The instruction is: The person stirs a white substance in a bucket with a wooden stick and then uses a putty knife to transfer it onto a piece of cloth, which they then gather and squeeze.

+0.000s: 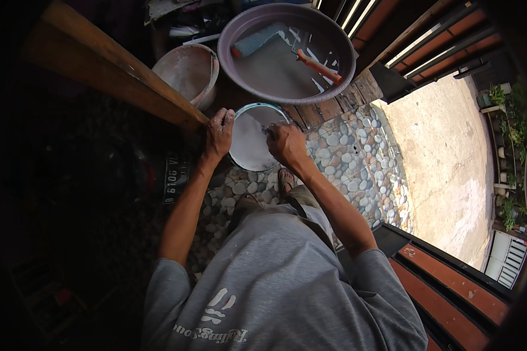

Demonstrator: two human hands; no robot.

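Observation:
A round bucket of whitish paint with a teal rim stands in front of me, above my feet. My left hand is closed at its left rim, fingers pressed together against the edge. Over the bucket's right side my right hand is clenched in a fist. A small dark bit shows by its fingers, over the paint; what the fist holds is mostly hidden. Pale smears mark the fingers of both hands.
A purple basin of greyish liquid holds a paint roller with an orange handle. Left of it stands a paint-stained pail. A wooden post slants in from the left, near a parked vehicle's plate. Pebbled floor lies right.

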